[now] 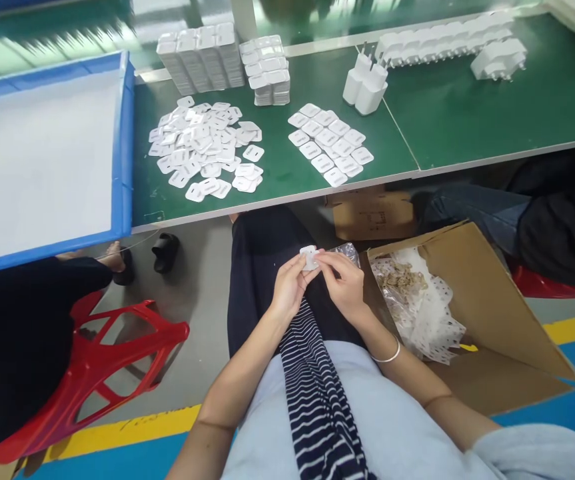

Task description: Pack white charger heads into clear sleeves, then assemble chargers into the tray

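Above my lap, my left hand (290,283) pinches a small white plastic plate (309,257) with rounded corners. My right hand (343,280) meets it from the other side, its thumb and forefinger closed at the plate's right edge. Whether a smaller piece sits between those right fingertips is hidden. Ahead on the green bench (277,163) lies a loose heap of similar white plates (202,143). To its right, several more plates lie flat in neat rows (332,141). Behind the heap stand tall stacks of white plates (202,59) and a lower stack (267,70).
White plug adapters (366,83) stand on the bench, with a long row of them (442,40) behind. A blue-rimmed tray (123,147) sits at left. An open cardboard box (497,300) with plastic sheets is beside my right arm. A red stool (117,353) with a seated person is at left.
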The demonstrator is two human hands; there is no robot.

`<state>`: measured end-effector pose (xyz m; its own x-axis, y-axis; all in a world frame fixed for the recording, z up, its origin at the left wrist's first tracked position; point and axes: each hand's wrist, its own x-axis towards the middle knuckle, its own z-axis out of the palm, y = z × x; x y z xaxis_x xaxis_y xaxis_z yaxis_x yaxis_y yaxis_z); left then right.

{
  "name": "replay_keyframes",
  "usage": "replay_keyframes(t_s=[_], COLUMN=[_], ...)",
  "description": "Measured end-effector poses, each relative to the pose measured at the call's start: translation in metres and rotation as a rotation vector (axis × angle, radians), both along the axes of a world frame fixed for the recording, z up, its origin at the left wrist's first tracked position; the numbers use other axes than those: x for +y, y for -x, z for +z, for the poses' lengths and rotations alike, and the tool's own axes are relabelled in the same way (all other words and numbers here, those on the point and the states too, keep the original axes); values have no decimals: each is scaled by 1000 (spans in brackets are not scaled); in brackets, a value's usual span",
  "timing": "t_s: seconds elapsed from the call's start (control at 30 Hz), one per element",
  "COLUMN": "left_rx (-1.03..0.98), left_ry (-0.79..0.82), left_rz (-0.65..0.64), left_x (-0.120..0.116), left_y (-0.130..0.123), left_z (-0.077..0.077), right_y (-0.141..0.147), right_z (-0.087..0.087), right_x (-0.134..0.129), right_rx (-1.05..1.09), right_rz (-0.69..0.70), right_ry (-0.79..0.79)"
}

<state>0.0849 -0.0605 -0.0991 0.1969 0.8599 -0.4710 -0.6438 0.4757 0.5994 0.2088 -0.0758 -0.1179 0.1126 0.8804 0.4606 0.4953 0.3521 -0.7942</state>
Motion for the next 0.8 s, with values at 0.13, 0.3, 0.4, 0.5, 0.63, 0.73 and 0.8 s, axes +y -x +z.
replay_keyframes(t_s=[0.13,0.3,0.4,0.5,0.63,0.73,0.8], left_rx=[-14,74,185,266,312,297,282], left_ry=[-48,-48,-61,-79,-71,-42,-15], left_rz=[-32,-29,-2,37,51,56,72], left_x=[-1,-2,-2,-1,3,6,9], left_y=[2,1,-1,-2,-2,-4,-5], left_z=[-3,-3,-5,-11,-20,-24,-28], right_y=[2,4,6,5,-3,-3,1], right_z=[0,0,3,5,-2,-12,-17], right_x=[1,-1,0,4,9,11,12], right_rx=[56,349,513,758,1071,1105,1119], right_rz=[-19,-55,-47,-33,-6,-14,-54], right_ry=[65,268,345,471,676,699,665])
